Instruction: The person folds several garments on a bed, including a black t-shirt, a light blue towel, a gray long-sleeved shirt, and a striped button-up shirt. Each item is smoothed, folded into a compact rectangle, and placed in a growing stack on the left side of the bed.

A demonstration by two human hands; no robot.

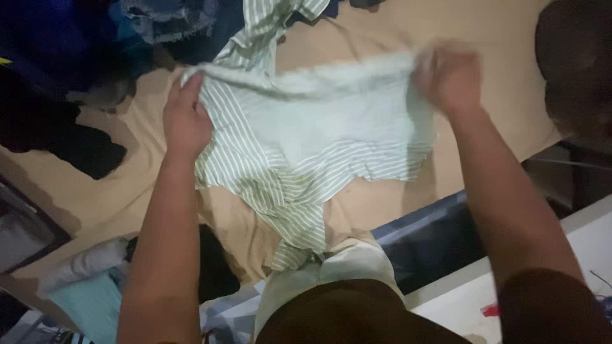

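Striped shirt (299, 146), pale green with white stripes, hangs spread out between both hands above a bed covered with a tan sheet (376, 32). The left hand (185, 118) pinches the upper left edge of the cloth, fingers curled over the hem, thumb underneath. The right hand (449, 76) is blurred; it closes on the upper right corner of the cloth, though how the fingers sit cannot be told. The top edge runs nearly straight between the two grips, and the lower part sags down toward the person's lap, ending in a narrow striped tail just above light trousers (331, 271). Another stretch of the same striped cloth trails up toward the top of the view. A heap of dark blue clothes (95, 38) lies on the bed at the upper left, a black garment (83, 150) below it. A light blue folded piece (89, 302) sits at the lower left.
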